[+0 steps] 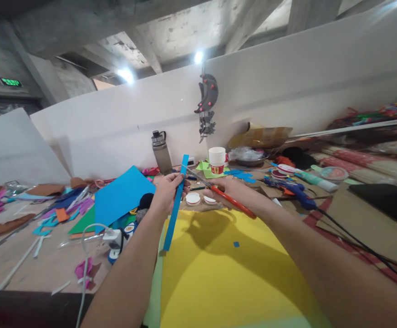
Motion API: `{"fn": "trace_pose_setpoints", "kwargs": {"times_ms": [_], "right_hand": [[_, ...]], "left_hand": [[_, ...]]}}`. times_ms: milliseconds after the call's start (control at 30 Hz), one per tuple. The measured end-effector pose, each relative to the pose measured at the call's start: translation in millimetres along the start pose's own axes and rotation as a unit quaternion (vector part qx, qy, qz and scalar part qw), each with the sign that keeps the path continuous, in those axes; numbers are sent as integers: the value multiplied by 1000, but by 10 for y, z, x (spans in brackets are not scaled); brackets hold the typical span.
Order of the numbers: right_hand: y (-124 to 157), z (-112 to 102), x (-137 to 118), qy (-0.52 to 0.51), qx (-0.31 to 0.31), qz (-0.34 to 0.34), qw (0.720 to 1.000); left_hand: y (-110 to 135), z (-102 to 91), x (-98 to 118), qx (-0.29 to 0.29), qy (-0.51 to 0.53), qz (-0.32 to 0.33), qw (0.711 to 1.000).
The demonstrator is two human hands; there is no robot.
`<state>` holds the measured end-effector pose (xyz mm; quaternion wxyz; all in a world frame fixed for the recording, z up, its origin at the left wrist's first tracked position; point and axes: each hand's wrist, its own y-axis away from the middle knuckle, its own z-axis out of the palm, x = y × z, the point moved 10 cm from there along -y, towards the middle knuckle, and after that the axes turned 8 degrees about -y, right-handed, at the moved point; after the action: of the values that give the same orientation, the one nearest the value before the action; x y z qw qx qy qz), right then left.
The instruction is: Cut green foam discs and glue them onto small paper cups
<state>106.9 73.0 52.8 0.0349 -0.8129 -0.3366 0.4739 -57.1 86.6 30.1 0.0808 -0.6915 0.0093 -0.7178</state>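
Note:
My left hand [168, 190] pinches a long blue paper strip [175, 214], which stands tilted with its upper end above my fingers. In my right hand [231, 189] is a pair of scissors [234, 203] with orange handles. Its blades point left and meet the strip near the upper end; I cannot tell whether they are apart. Below both hands lies a large yellow sheet [219, 287], with a small blue paper square [236, 244] on it. White round discs [193, 198] rest just beyond the sheet.
Blue sheets [123, 196] and a white plug adapter [113, 237] with a cable are at left. A bottle [162, 152] and stacked paper cups [216, 159] stand at the back. Toward the right are a blue glue gun [297, 193] with its cord and cardboard [358, 218].

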Motion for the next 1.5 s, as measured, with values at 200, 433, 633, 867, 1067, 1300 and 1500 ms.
{"fn": "trace_pose_setpoints", "kwargs": {"times_ms": [200, 433, 633, 867, 1067, 1300, 1500], "right_hand": [[37, 89, 31, -16, -59, 66, 996], [66, 157, 139, -27, -100, 113, 988], [66, 176, 175, -22, -111, 122, 986], [69, 158, 135, -7, -115, 98, 988], [69, 150, 107, 1, -110, 88, 990], [88, 142, 81, 1, -111, 99, 989], [95, 131, 38, 1, -111, 94, 989]], "left_hand": [[16, 88, -22, -44, -56, -1, 997], [29, 128, -23, -69, -108, 4, 992], [59, 157, 0, -93, -124, 0, 988], [81, 168, 11, -101, -147, -5, 984], [75, 162, -3, -102, -149, -8, 984], [76, 162, -2, -101, -149, -7, 984], [74, 157, -10, -102, -142, -11, 985]]}}
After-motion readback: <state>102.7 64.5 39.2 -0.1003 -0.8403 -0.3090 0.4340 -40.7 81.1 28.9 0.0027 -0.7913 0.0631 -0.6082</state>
